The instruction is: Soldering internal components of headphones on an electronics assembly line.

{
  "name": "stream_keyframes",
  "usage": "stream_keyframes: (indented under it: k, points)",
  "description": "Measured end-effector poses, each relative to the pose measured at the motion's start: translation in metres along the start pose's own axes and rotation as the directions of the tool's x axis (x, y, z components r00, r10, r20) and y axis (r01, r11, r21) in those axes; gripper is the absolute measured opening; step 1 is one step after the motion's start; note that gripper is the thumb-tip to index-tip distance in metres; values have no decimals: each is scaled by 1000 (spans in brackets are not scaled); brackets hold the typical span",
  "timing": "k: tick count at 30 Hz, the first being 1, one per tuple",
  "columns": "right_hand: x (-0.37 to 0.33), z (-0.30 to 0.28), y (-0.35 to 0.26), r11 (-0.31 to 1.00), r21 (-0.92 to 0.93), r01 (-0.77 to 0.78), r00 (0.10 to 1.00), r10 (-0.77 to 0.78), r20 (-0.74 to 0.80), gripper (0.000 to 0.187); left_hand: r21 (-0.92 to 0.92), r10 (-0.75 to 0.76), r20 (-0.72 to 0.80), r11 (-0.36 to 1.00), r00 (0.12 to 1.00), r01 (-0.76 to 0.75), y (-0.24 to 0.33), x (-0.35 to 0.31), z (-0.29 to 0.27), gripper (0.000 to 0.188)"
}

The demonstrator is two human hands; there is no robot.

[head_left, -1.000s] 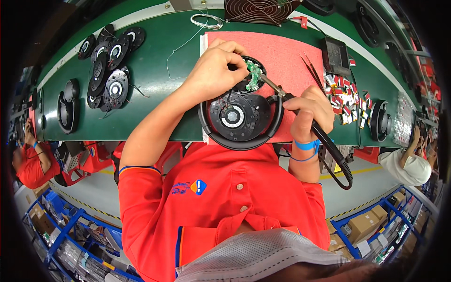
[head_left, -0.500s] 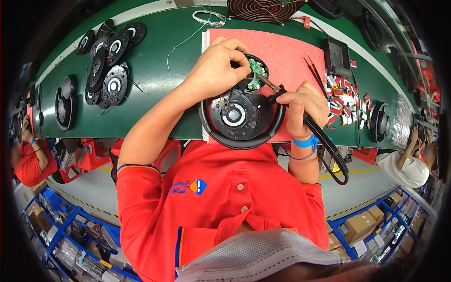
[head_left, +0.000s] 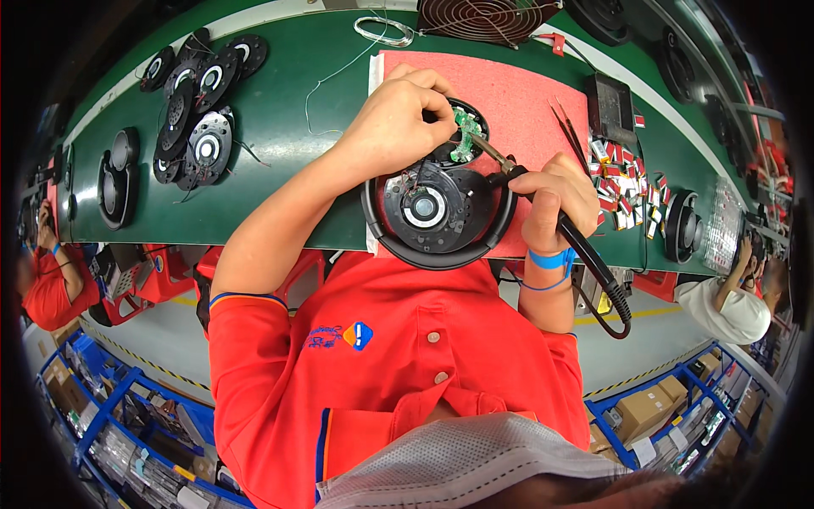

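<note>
A black headphone (head_left: pixel 441 254) with its band curved toward me lies on a pink foam mat (head_left: pixel 526 102). One open ear cup holds a green circuit board (head_left: pixel 465 136); next to it lies a round black speaker plate (head_left: pixel 424 208) with a pale ring at its centre. My left hand (head_left: pixel 403 119) is pinched at the board's left edge; what its fingertips hold, perhaps a thin wire, is too small to make out. In my right hand (head_left: pixel 555 199) is a black-handled soldering iron (head_left: pixel 581 246), its metal tip reaching onto the board.
Several speaker plates (head_left: pixel 208 148) are piled on the green table (head_left: pixel 271 170) at left, beside another headphone (head_left: pixel 117 182). Tweezers (head_left: pixel 570 131), a black tray (head_left: pixel 610 106) and many small red-and-white battery packs (head_left: pixel 627 187) sit right. A fan (head_left: pixel 483 19) and wire coil (head_left: pixel 383 32) stand behind.
The soldering iron and my right hand have shifted very slightly to the right. My left hand keeps its pinch at the board, and the view has moved a little.
</note>
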State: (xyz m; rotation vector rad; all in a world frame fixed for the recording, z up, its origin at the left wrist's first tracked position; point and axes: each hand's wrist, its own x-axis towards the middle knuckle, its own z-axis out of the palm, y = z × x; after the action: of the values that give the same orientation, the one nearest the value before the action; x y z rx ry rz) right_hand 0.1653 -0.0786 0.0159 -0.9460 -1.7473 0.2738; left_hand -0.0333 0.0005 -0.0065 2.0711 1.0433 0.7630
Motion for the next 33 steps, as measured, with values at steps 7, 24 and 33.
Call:
stream_keyframes:
  k: [7,24,33]
  points:
    - [0,-1,0,1000,1,6,1000,-6,-11,38,-3,4,9,1000,1000,-4,0,0,-2,11]
    - [3,-3,3,999,8,46,997,-47,59,15,-10,24,73,1000,997,-23,1,2,-5,12]
    - [2,-3,3,998,12,57,997,-57,53,14,18,37,67,999,997,-39,3,0,-6,10]
